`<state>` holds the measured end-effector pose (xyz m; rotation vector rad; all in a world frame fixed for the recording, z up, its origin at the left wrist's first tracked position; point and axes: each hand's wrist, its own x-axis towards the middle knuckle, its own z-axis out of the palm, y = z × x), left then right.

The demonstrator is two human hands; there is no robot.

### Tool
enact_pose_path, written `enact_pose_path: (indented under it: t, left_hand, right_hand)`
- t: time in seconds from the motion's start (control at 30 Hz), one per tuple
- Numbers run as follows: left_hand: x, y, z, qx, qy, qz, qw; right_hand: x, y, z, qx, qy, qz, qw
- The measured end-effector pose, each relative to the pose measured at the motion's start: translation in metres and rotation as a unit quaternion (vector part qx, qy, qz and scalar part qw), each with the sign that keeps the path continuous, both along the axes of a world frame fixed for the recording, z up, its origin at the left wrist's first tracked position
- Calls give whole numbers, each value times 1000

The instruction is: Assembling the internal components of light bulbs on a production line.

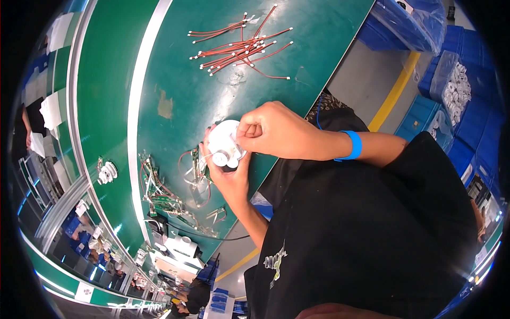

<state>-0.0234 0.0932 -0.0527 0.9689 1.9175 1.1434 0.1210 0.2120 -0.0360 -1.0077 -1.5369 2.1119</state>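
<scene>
By the left hand (234, 183), a round white housing (222, 137) is grasped above the green table (186, 106), left of which circuit boards (152, 178) are strewn; the right hand's (273, 130) fingers are curled beside it, their grip indiscernible.

Open green tabletop (186, 87) ran between the right hand (272, 128) and the red wire harnesses (239, 51), a free lane! But beside the left hand (234, 182), wired circuit boards (196, 164) crowded the way toward the white edge strip (136, 109).

green worktop (265, 91), glare-streaked | green conveyor (106, 69) alongside | grey floor (350, 80), yellow stripe (396, 91) | blue bins (483, 127) at right
</scene>
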Motion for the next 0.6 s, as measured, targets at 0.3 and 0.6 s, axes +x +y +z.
enact_pose_path:
  t: [0.3,0.6]
  left_hand:
    - [13,12,1,-11,217,-33,976]
    - [5,-55,53,-53,113,34,992]
  right_hand:
    - [4,19,14,63,-73,44,994]
    - [-60,12,67,581,29,249,775]
